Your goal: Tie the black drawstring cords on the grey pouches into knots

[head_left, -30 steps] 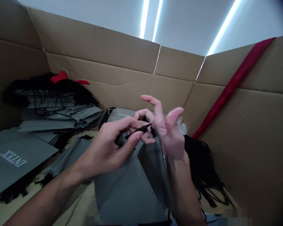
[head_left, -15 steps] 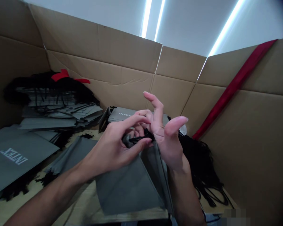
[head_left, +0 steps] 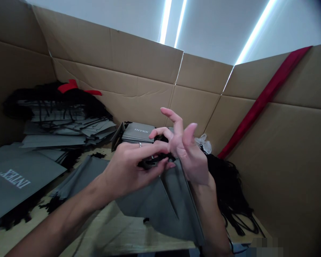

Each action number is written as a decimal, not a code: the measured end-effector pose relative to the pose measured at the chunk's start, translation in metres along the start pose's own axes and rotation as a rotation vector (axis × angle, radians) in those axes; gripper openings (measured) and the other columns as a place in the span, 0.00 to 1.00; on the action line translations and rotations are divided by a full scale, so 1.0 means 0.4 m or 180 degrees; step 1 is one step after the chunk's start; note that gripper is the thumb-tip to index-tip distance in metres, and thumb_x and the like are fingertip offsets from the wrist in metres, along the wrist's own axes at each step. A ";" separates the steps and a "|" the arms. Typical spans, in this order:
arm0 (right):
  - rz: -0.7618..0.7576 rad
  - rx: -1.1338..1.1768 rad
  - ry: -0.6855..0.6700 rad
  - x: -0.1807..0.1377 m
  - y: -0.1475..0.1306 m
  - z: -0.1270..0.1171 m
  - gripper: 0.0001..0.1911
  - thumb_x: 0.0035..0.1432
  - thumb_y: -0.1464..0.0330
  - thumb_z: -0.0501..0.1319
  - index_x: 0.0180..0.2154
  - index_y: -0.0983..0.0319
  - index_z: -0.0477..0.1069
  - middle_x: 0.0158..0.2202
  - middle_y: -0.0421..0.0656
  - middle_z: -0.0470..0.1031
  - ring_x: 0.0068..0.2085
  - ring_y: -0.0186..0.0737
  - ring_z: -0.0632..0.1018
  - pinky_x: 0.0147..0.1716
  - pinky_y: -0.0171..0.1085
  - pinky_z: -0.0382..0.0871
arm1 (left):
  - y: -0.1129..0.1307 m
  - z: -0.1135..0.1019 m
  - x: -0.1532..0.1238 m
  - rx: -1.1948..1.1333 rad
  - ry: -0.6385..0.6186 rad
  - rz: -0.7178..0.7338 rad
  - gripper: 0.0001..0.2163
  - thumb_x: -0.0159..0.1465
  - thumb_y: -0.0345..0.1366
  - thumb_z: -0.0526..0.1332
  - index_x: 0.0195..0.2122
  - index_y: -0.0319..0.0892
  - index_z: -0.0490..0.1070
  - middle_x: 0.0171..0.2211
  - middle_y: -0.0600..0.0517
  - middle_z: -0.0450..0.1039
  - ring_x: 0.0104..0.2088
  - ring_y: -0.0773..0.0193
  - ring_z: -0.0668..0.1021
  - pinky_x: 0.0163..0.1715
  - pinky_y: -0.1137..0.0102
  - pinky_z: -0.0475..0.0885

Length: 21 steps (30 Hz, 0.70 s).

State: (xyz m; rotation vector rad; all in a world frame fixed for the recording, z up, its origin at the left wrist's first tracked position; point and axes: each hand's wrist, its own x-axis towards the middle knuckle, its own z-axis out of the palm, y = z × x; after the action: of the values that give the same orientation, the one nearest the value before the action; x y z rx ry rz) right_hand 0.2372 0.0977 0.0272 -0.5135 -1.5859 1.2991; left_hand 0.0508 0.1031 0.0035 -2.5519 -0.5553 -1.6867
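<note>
**Black cord pinched at centre frame**

Cardboard walls [head_left: 139,82] ringed the table [head_left: 117,239]. Stacked grey bags [head_left: 66,123] lay upper left, a heap of black cords [head_left: 231,189] at right. At centre, the left hand [head_left: 127,171] pinched a short black cord [head_left: 149,164] above a creased grey bag [head_left: 163,203]. It hid whether the splayed right hand [head_left: 191,159] gripped anything.

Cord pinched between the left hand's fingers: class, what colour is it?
Black; the cord shows best in the head view, against the grey bag.

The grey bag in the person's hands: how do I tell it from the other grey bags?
Inside the cardboard walls, look to the middle of the table. The grey bag is raised by its top edge, where the left hand pinches a black cord; the other bags lie flat in stacks.
</note>
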 end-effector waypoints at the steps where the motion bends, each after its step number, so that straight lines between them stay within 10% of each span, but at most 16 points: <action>1: 0.0034 0.0012 0.0001 0.002 0.000 -0.004 0.40 0.71 0.36 0.61 0.76 0.40 0.57 0.54 0.44 0.73 0.32 0.37 0.74 0.21 0.34 0.61 | 0.000 -0.002 -0.002 0.0046 0.0039 -0.0007 0.08 0.70 0.28 0.73 0.48 0.44 0.83 0.33 0.59 0.87 0.25 0.73 0.81 0.29 0.78 0.72; 10: 0.0257 -0.0313 -0.0592 0.017 0.000 -0.071 0.33 0.64 0.63 0.78 0.65 0.51 0.68 0.43 0.40 0.82 0.44 0.41 0.83 0.47 0.39 0.79 | -0.002 -0.052 0.004 0.0308 0.0435 -0.0416 0.05 0.70 0.34 0.74 0.45 0.50 0.85 0.38 0.60 0.89 0.31 0.67 0.86 0.35 0.73 0.81; 21: -0.0737 -0.1757 0.0732 0.013 -0.014 -0.083 0.07 0.68 0.65 0.76 0.46 0.59 0.88 0.44 0.45 0.90 0.46 0.43 0.88 0.49 0.41 0.81 | -0.025 -0.074 0.036 -0.0216 0.0125 -0.1020 0.09 0.77 0.37 0.67 0.51 0.44 0.88 0.43 0.53 0.90 0.42 0.60 0.90 0.44 0.72 0.83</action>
State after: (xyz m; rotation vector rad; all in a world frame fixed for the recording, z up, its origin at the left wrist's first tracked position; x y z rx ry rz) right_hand 0.2652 0.1163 0.0324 -0.7601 -1.7413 0.5953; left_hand 0.0266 0.1100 0.0268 -2.5799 -0.9651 -1.8730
